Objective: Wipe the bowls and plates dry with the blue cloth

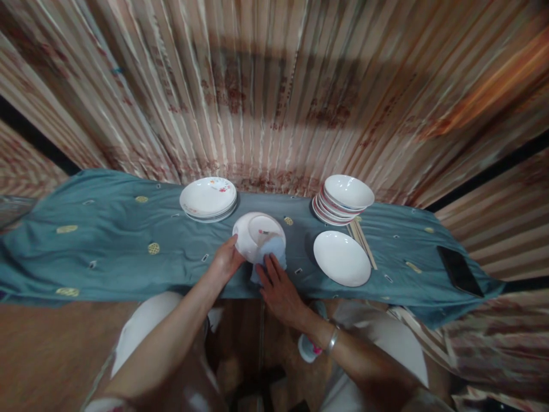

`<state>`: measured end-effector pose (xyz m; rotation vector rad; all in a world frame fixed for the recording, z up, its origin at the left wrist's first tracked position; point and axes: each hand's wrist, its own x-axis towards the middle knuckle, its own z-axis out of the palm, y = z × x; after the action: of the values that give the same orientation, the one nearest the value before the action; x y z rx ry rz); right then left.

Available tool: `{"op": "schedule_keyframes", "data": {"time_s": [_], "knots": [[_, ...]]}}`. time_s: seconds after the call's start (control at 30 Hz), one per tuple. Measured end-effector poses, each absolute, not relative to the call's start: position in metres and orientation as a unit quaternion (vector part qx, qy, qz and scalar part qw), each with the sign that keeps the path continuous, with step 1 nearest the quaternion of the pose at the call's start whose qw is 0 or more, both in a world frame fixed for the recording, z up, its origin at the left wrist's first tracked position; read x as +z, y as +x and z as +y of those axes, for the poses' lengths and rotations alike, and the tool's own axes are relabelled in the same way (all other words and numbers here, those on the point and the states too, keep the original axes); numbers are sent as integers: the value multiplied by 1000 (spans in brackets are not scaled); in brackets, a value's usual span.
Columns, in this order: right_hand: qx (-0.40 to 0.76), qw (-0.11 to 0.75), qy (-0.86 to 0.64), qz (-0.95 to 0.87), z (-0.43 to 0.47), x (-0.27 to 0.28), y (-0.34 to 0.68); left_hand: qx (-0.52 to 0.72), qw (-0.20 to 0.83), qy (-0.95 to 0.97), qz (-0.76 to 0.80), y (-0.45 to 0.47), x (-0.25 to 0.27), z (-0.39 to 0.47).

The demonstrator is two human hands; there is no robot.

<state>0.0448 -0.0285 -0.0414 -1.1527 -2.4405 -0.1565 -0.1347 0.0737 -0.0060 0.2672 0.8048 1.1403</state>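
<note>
Over the near edge of the table, my left hand [229, 256] grips the left rim of a white plate [246, 234], fingers closed on it. The plate is tilted, and its underside faces me, with a foot ring and a small printed mark. My right hand [278, 289] presses a light blue cloth [273, 252] against the plate's lower right part. Its fingers lie over the cloth, which hides that part of the rim and hangs below it.
A stack of flower-patterned plates [210, 196] stands at the back left. At the back right is a stack of bowls [348, 191], with chopsticks [363, 243] and a white plate [341, 257] nearby. A black phone [460, 270] lies far right on the teal tablecloth [115, 240]. Pleated curtains [257, 114] hang behind.
</note>
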Motion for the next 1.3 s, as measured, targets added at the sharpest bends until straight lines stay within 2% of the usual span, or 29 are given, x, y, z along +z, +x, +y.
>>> {"op": "schedule_keyframes", "data": {"time_s": [0.33,0.53,0.73,1.3], "knots": [[-104,217,-376,-895,-10,-20,32,527,780,137,308,-123,22,65],[-123,238,-354,-896,2,-16,28,563,751,125,321,-120,21,66],[-119,257,-354,-891,11,-14,24,587,728,123,333,-119,22,68],[-56,234,-402,-884,49,23,7,654,662,143,335,-112,12,83]]}}
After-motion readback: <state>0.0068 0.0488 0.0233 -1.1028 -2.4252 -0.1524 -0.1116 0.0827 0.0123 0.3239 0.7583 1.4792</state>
